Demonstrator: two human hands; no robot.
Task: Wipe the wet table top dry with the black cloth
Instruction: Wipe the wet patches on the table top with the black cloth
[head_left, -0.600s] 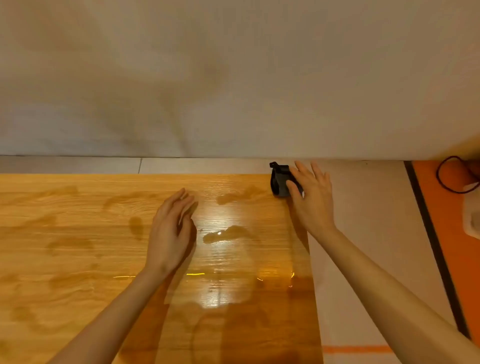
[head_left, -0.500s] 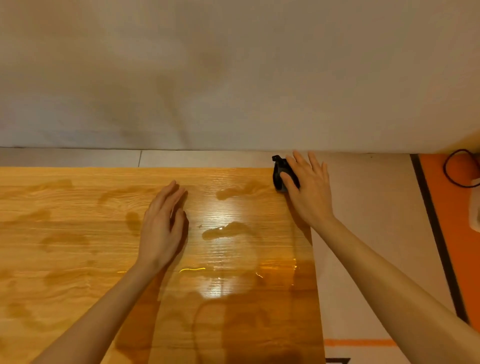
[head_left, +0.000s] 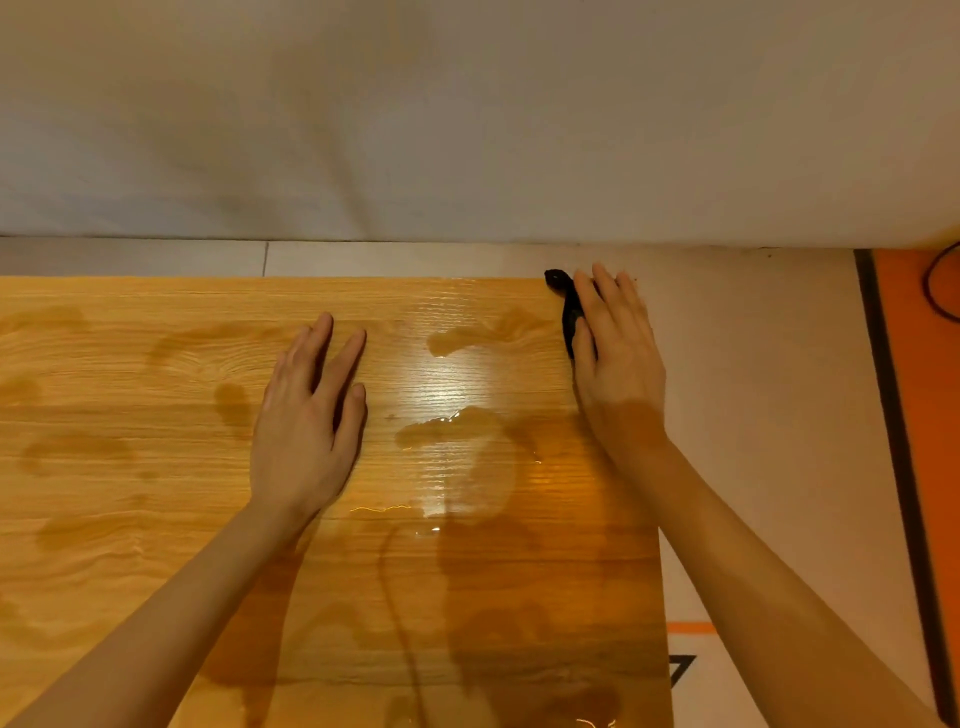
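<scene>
The wooden table top (head_left: 130, 519) carries wet patches, among them a shiny puddle (head_left: 452, 431) near the middle and another (head_left: 483, 332) toward the far right corner. At that corner lies the crumpled black cloth (head_left: 568, 312), mostly hidden. My right hand (head_left: 618, 364) lies flat over the cloth with straight fingers, and only the cloth's left edge and a far tip show. My left hand (head_left: 306, 421) is flat, palm down, over the table's middle with its fingers slightly spread, holding nothing.
A pale wall (head_left: 467, 130) rises just behind the table's far edge. To the right of the table is light floor (head_left: 769, 415), then a black strip (head_left: 893, 415) and an orange mat (head_left: 935, 415) with a black cable (head_left: 935, 291) on it.
My right hand has settled flatter over the black cloth, covering more of it. My left hand has turned palm down with its fingers spread a little.
</scene>
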